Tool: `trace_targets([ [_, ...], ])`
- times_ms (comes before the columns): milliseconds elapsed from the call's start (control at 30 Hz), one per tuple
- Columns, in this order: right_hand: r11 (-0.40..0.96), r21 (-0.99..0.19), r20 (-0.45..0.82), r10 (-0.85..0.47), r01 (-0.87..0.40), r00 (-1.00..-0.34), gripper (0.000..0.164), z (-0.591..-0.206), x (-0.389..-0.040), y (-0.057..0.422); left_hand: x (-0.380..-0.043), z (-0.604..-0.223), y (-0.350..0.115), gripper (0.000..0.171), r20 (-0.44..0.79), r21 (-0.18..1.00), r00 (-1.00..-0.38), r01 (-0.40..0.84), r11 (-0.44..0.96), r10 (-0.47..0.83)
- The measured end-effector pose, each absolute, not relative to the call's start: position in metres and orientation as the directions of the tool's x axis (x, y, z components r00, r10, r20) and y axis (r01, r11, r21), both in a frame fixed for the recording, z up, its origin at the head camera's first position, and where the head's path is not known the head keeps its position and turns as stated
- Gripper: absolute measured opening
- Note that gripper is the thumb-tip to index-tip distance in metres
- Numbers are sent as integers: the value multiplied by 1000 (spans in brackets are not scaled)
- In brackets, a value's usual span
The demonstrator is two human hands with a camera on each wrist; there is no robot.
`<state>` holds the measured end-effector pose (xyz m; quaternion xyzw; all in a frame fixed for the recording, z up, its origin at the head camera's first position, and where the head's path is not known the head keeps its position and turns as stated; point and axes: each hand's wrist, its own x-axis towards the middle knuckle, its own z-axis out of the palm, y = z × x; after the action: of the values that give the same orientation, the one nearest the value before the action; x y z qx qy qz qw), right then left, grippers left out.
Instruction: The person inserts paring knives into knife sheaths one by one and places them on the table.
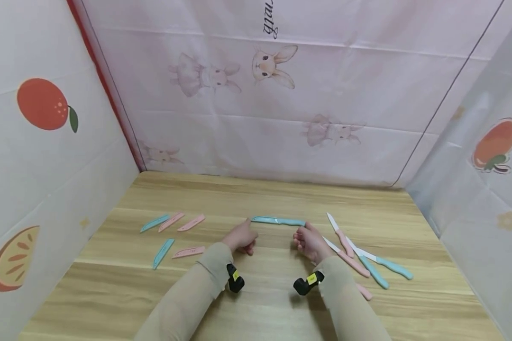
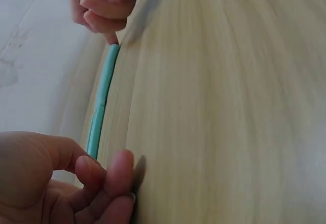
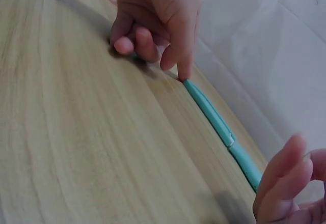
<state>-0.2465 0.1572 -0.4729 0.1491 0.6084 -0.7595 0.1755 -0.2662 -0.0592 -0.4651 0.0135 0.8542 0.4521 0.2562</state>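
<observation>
I see the blue-green knife lying on the wooden table, its blade inside a matching sheath. It lies between both hands. The left hand does not grasp it; one extended finger touches the sheath's tip. The right hand is also released, touching the handle end. I see five loose sheaths at left, several bare knives at right.
</observation>
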Motion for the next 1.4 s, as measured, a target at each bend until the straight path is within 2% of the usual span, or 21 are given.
trace_targets([
  [300, -210, -872, -433, -87, 441, -897, 69, -473, -242, 153, -269, -458, -70, 60, -386, 608, -901, -87, 789, 198],
  [500, -286, -868, -397, -90, 405, -913, 69, -467, -235, 155, -270, -435, -101, 51, -271, 616, -938, 4, 787, 217],
  [600, -334, -866, -366, -86, 373, -927, 67, -458, -229, 162, -271, -414, -133, 44, -231, 602, -953, 19, 798, 197],
  [700, -337, -875, -333, -105, 349, -937, 60, -448, -222, 173, -275, -399, -179, 39, -164, 518, -976, 38, 855, 143],
  [833, -303, -902, -281, -127, 307, -951, 48, -432, -209, 186, -280, -405, -251, 38, -57, 343, -998, 12, 939, 33],
  [933, -290, -916, -252, -119, 277, -960, 43, -424, -203, 195, -278, -419, -294, 43, -51, 297, -998, -45, 954, -31],
  [1067, -329, -915, -218, -85, 234, -972, 37, -423, -200, 212, -274, -435, -323, 50, -124, 294, -992, -74, 953, -38],
  [1200, -419, -884, -220, -20, 208, -975, 26, -425, -199, 238, -271, -443, -332, 50, -150, 262, -989, -45, 964, -5],
  [1333, -474, -869, -213, 99, 142, -972, 21, -425, -195, 265, -272, -449, -331, 48, -137, 254, -990, -26, 967, 9],
  [1400, -459, -883, -198, 179, 96, -964, 21, -429, -196, 280, -273, -451, -330, 45, -120, 252, -993, -29, 967, 1],
])
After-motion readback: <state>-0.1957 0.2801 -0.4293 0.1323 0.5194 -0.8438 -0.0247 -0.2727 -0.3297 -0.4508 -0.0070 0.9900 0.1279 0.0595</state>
